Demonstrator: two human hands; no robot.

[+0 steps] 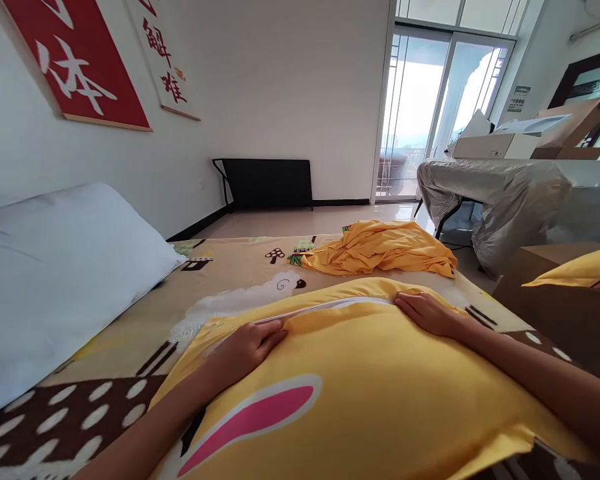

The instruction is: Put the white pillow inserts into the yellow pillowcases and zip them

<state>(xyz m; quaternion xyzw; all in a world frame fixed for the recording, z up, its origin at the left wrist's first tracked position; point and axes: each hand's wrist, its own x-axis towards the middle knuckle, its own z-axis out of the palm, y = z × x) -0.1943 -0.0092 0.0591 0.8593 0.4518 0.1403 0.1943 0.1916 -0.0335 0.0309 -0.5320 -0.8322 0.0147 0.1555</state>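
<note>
Pillow (360, 373) mostly in yellow case; we've got left hand (250, 347) and right hand (427, 312) flat on open edge, white still showing, not closed.

Yellow pillow (380, 373): smooth woven cloth, soft sheen, pink print; white inner fabric shows at the open edge. Left hand (247, 347) and right hand (427, 313) bare, flat on the cloth. Crumpled yellow cloth (380, 250): same smooth fabric, creased. Bed sheet (220, 280): matt printed cotton-like cloth. White pillow (55, 280): smooth matt cloth. Floor (300, 220): glossy tile. Silver cover (510, 193): shiny plastic-like sheet over furniture. Boxes (575, 123): matt brown cardboard. Wall banner (80, 60): matt red cloth or paper, wooden bottom rail.
</note>
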